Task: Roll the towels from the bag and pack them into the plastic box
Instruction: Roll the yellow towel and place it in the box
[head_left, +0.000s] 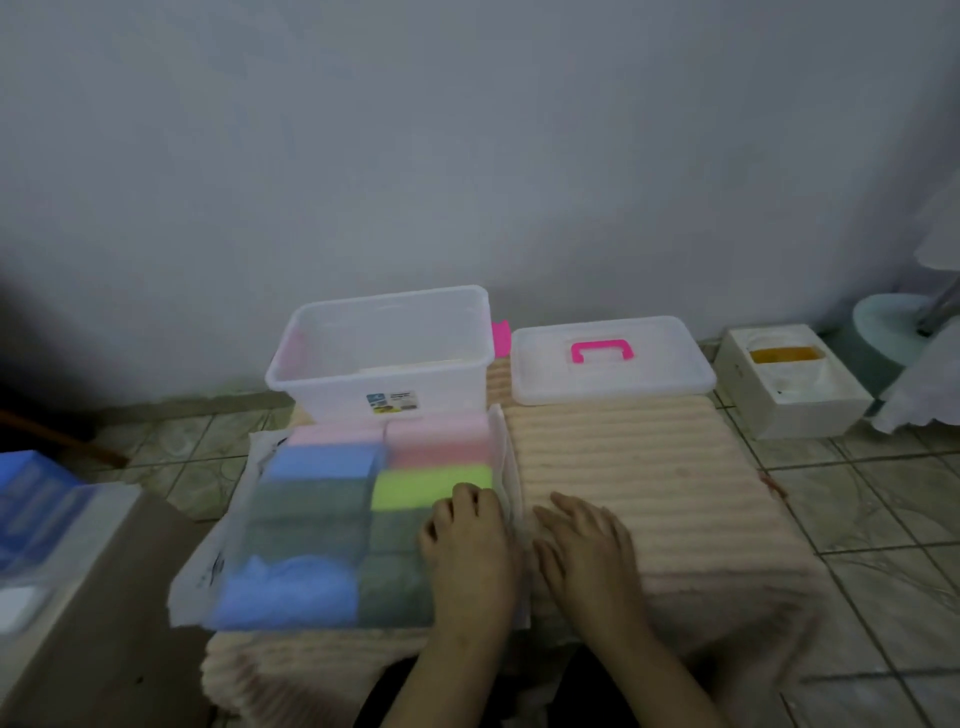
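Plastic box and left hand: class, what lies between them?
The head view shows the bag of folded towels between the empty plastic box and the left hand.

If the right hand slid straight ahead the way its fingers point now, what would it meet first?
The right hand lies flat on the peach ribbed mat, fingers pointing forward and slightly left. Straight on, only bare mat shows, then probably the box lid with the pink handle, near its left end; depth is unclear.

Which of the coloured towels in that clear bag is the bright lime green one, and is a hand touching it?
The lime green towel, in the bag's right column below the pink one. Only the left hand reaches it, fingertips at its near edge.
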